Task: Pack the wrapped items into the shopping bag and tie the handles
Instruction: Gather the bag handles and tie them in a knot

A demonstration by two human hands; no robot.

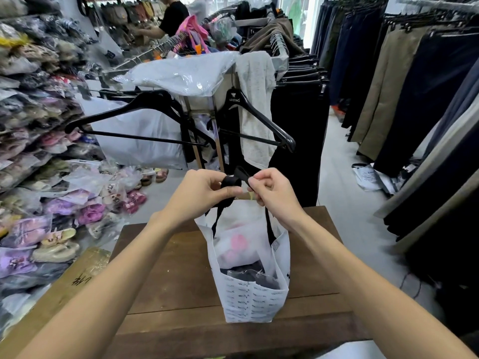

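A white shopping bag (252, 301) with small printed lettering stands upright on a dark wooden table (171, 275). Inside it lie wrapped items (237, 244): a pale packet with pink showing through and a dark one in clear plastic below. The bag's black handles (232, 182) are drawn together above its mouth. My left hand (201, 193) pinches a loop of the black strap. Close beside it, my right hand (272, 187) grips the other strap end. The crossing of the straps is partly hidden by my fingers.
A clothes rack with black hangers (145, 117) and a plastic-wrapped garment (181, 71) stands just beyond the table. Bagged shoes (59, 221) pile up at the left. Hanging trousers (404, 99) line the right. A person (171, 19) stands at the back.
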